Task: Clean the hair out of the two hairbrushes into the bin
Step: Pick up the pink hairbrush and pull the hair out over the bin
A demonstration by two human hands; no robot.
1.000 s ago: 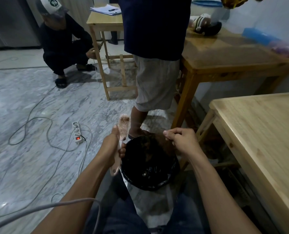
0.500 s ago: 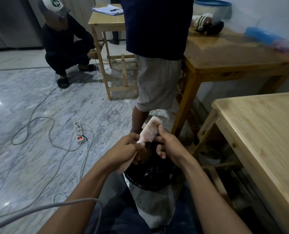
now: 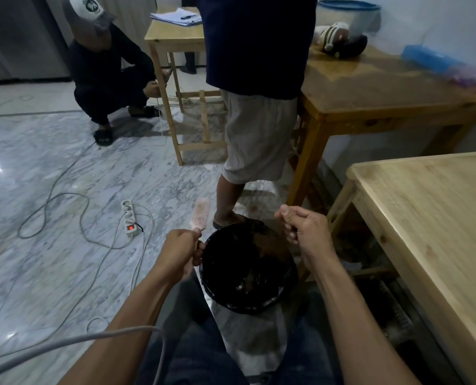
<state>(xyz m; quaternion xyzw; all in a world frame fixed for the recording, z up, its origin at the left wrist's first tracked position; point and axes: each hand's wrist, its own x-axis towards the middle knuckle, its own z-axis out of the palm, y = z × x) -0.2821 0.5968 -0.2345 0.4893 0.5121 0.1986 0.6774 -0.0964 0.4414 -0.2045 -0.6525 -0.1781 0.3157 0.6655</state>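
We grip the hairbrush (image 3: 200, 213) by its handle in our left hand (image 3: 179, 252), fingers curled round it, the brush head sticking up and away just left of the bin (image 3: 248, 269), while our right hand (image 3: 304, 230) hovers over the bin's far right rim with fingertips pinched together; we cannot tell if hair is between them. Half a second ago both hands met at the brush above the bin; they are apart now. The table (image 3: 436, 234) edge crowds the right, with open floor (image 3: 50, 218) to the left.

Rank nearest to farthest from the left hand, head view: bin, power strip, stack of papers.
From the left hand:
1. bin, just to its right, beside the fingers.
2. power strip, on the floor to its left and ahead.
3. stack of papers, on the far small table.
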